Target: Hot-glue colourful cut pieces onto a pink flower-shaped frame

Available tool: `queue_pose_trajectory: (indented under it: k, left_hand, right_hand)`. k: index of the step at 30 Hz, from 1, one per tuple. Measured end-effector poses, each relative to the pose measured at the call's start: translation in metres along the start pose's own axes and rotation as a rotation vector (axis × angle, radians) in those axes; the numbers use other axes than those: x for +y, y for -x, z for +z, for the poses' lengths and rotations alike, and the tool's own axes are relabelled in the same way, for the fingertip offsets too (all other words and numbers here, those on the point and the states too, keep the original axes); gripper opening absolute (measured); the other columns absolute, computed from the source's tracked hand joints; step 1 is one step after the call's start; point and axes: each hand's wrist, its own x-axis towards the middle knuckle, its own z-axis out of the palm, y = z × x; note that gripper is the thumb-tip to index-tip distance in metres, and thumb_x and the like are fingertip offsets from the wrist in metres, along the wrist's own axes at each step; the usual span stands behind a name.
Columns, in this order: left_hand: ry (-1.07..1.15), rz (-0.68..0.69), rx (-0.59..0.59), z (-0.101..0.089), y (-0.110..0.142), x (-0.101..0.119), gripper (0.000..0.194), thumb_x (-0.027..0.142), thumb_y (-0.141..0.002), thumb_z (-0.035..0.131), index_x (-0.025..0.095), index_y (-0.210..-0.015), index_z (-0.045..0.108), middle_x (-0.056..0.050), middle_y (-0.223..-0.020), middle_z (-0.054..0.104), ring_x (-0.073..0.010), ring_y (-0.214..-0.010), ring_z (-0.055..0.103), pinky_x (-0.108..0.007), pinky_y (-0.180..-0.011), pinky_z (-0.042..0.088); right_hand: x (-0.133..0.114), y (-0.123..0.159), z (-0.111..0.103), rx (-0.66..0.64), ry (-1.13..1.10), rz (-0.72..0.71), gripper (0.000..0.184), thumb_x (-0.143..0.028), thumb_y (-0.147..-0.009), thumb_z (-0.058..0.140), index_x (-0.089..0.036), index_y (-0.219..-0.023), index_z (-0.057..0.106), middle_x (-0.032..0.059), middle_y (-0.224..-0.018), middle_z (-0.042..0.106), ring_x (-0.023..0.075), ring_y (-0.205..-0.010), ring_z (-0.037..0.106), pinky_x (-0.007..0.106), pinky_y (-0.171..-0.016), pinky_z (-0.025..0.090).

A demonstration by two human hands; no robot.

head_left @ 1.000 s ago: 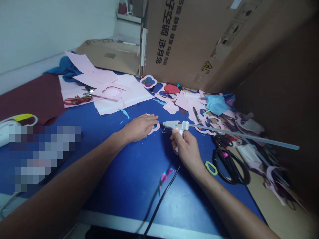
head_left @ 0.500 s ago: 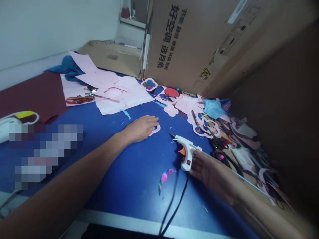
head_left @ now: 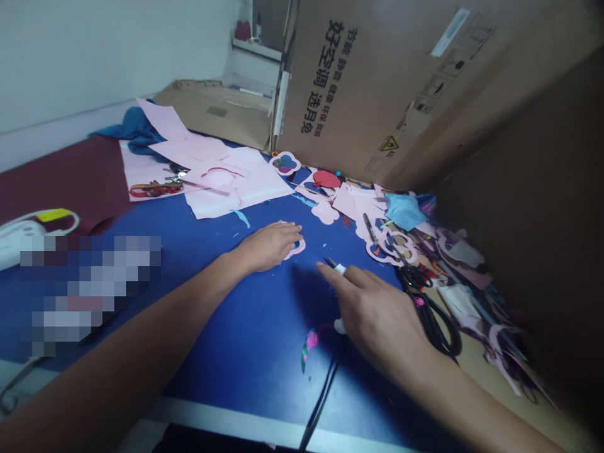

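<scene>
My left hand (head_left: 270,245) lies palm down on the blue table. Its fingers are stretched out over a small pink paper cutout with a ring-like edge (head_left: 296,250), which is mostly covered. To the right, my right hand (head_left: 372,308) is curled over a white hot glue gun (head_left: 339,268), its index finger pointing left. Only the dark nozzle, a bit of the body and the handle's end show; the trigger is hidden. Close to the handle lies a pink and green curved scrap (head_left: 311,341).
Pink paper sheets (head_left: 255,179) lie at the back left. Scissors (head_left: 415,275), a marker (head_left: 369,228), a blue cloth (head_left: 403,211) and paper cutouts crowd the right. A tall cardboard box (head_left: 368,82) stands behind. Black cord (head_left: 321,402) runs to the front edge.
My right hand has turned from beside the glue gun to palm down over it, covering most of it. The gun's handle end has swung left. My left hand has stayed put.
</scene>
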Motion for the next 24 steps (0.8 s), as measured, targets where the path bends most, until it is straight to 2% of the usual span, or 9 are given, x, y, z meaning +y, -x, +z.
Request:
queue_pose_trajectory:
  k: [2,5,14,18,22,24]
  left_hand:
    - [-0.001,0.001,0.005,0.000,0.000,0.001,0.045,0.021,-0.111,0.045,0.018,-0.149,0.069,-0.012,-0.168,0.059,-0.0252,-0.159,0.051,-0.049,-0.136,0.035]
    - [-0.004,0.007,0.015,-0.001,-0.001,0.002,0.044,0.019,-0.109,0.047,0.019,-0.147,0.071,-0.012,-0.166,0.060,-0.0248,-0.158,0.052,-0.049,-0.135,0.036]
    - [-0.003,-0.013,-0.011,-0.003,-0.001,0.006,0.043,0.021,-0.111,0.046,0.017,-0.146,0.071,-0.012,-0.168,0.059,-0.0241,-0.160,0.051,-0.048,-0.136,0.033]
    - [0.008,-0.017,-0.012,-0.002,-0.002,0.005,0.042,0.019,-0.111,0.047,0.017,-0.146,0.071,-0.013,-0.167,0.060,-0.0240,-0.160,0.051,-0.047,-0.137,0.033]
    - [0.003,0.007,0.011,-0.001,-0.002,0.004,0.040,0.016,-0.107,0.053,0.017,-0.142,0.073,-0.015,-0.165,0.062,-0.0261,-0.157,0.055,-0.048,-0.135,0.036]
    - [-0.004,0.016,0.022,0.000,-0.002,0.004,0.039,0.017,-0.108,0.051,0.018,-0.140,0.073,-0.014,-0.164,0.063,-0.0264,-0.156,0.056,-0.049,-0.135,0.037]
  right_hand:
    - [-0.013,-0.026,0.007,-0.053,0.244,-0.040,0.064,-0.007,-0.103,0.048,-0.028,-0.161,0.062,0.0124,-0.104,0.075,0.0262,-0.090,0.071,0.035,-0.074,0.050]
    - [-0.025,-0.051,0.016,-0.094,0.359,-0.042,0.062,-0.011,-0.109,0.042,-0.031,-0.166,0.056,0.0135,-0.107,0.074,0.0277,-0.093,0.072,0.037,-0.075,0.048]
    - [-0.026,-0.062,0.030,-0.138,0.394,-0.008,0.057,-0.012,-0.112,0.038,-0.029,-0.163,0.058,0.0143,-0.109,0.075,0.0279,-0.095,0.072,0.039,-0.076,0.044]
    - [-0.031,-0.057,0.017,-0.113,0.405,-0.003,0.052,-0.010,-0.110,0.042,-0.025,-0.155,0.065,0.0148,-0.106,0.074,0.0282,-0.094,0.068,0.040,-0.078,0.041]
    - [-0.028,-0.052,-0.008,0.052,0.460,-0.032,0.045,-0.016,-0.108,0.050,-0.025,-0.146,0.071,0.0169,-0.108,0.071,0.0330,-0.100,0.060,0.045,-0.085,0.040]
    - [-0.021,-0.051,-0.011,0.091,0.494,-0.032,0.042,-0.017,-0.107,0.051,-0.027,-0.140,0.075,0.0180,-0.114,0.071,0.0351,-0.106,0.058,0.049,-0.093,0.041]
